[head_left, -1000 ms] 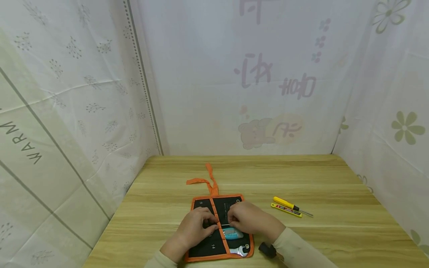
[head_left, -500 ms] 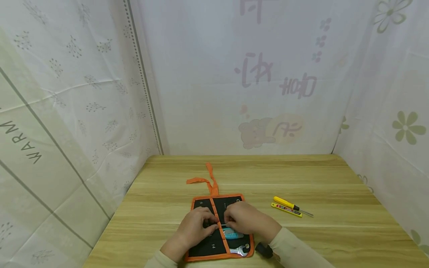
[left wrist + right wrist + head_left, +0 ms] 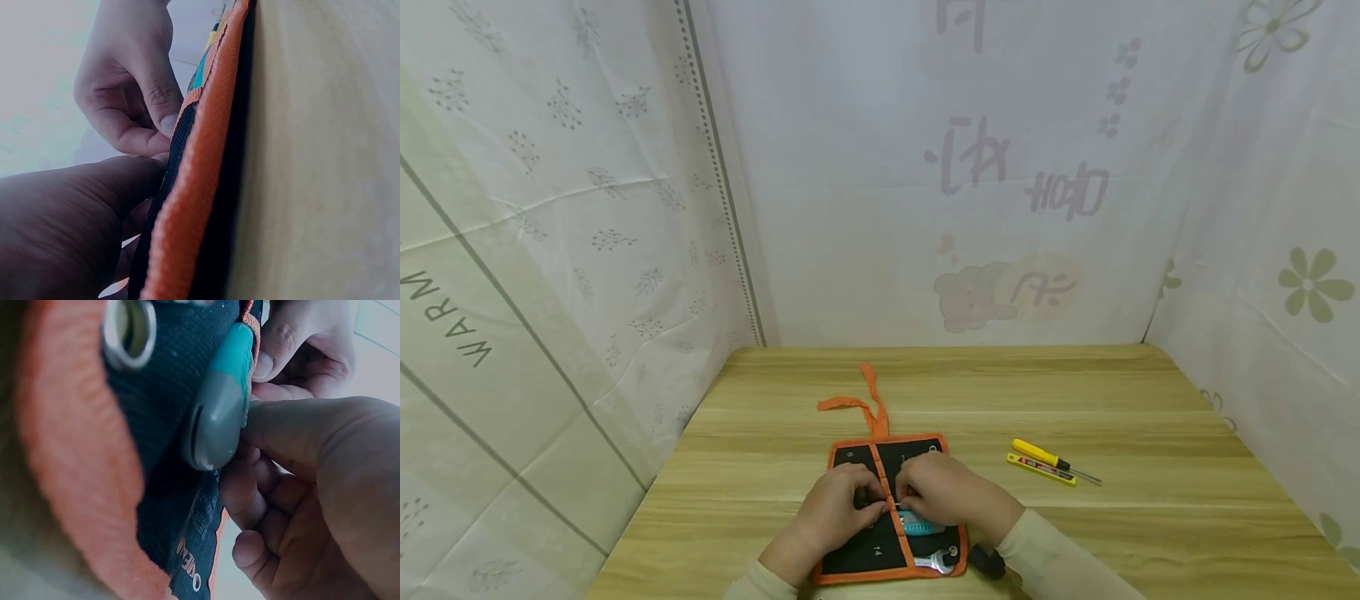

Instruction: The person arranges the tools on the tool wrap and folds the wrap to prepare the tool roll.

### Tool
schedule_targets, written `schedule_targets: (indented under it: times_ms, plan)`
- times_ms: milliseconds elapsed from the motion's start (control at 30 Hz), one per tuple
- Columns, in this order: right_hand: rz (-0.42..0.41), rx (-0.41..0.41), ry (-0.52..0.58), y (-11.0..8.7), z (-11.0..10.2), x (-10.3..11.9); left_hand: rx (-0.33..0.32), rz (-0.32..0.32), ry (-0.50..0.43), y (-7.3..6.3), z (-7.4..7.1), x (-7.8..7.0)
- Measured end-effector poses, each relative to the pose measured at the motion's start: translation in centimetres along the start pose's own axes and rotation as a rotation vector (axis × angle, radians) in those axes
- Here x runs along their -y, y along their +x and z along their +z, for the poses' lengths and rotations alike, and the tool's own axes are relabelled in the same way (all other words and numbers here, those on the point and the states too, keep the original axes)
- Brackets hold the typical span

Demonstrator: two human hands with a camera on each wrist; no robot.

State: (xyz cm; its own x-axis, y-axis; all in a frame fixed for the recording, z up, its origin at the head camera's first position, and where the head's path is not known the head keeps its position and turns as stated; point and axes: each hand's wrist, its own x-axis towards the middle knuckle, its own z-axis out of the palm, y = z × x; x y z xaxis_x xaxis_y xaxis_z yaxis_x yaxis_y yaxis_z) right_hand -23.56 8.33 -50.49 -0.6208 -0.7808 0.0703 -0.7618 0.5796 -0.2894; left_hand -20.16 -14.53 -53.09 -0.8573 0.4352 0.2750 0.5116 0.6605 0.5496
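Note:
A black tool roll (image 3: 850, 562) with orange edging lies unrolled on the table. My left hand (image 3: 838, 512) pinches the orange-trimmed pocket edge at its middle. Close to those fingertips, my right hand (image 3: 951, 492) pinches a thin pale rod (image 3: 898, 504), its end at the pocket mouth; the fingers cover most of it, so its kind cannot be told. A teal and grey utility knife (image 3: 215, 419) sits partly inside the neighbouring pocket, beside the right fingers. Nearer the front, an open-end wrench (image 3: 936, 562) sticks out of another pocket.
To the right lie a yellow-handled screwdriver (image 3: 1036, 452) and a slim yellow case (image 3: 1041, 469) side by side. Orange tie straps (image 3: 876, 412) stretch out beyond the roll. Patterned curtains (image 3: 887, 167) hang at the back and both sides.
My right hand has slid slightly left toward the pocket edge, and less of the thin rod shows. The left hand and the roll have stayed in place.

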Motion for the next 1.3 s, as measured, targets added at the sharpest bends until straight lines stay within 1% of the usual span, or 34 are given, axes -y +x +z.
schedule_targets:
  times_ms: [167,333,600,700,800,1000,1133,1300]
  plan:
    - [0.010,0.006,-0.004,0.1,-0.1,0.3,0.003,-0.003,-0.009,0.0,0.0,0.1]
    - [0.034,0.014,0.020,0.0,-0.1,0.3,0.013,-0.008,-0.017,-0.1,-0.1,0.2]
    - [0.080,0.031,0.087,-0.7,-0.2,-0.6,0.025,0.005,-0.071,-0.1,-0.5,0.4]
    - [0.088,0.037,0.099,-1.0,-0.4,-1.0,0.027,0.012,-0.097,-0.1,-0.7,0.5]
    - [0.093,0.043,0.088,-1.4,-0.4,-1.4,0.034,0.019,-0.117,-0.1,-0.8,0.7]
    - [0.078,0.042,0.070,-1.6,-0.6,-1.5,0.054,0.015,-0.138,-0.2,-0.8,0.9]
    - [0.062,0.040,0.073,-1.3,-0.5,-1.3,0.066,0.004,-0.150,-0.1,-0.8,1.0]
    - [0.037,0.029,0.040,-0.6,0.1,-1.1,0.078,-0.002,-0.148,-0.1,-0.8,0.9]
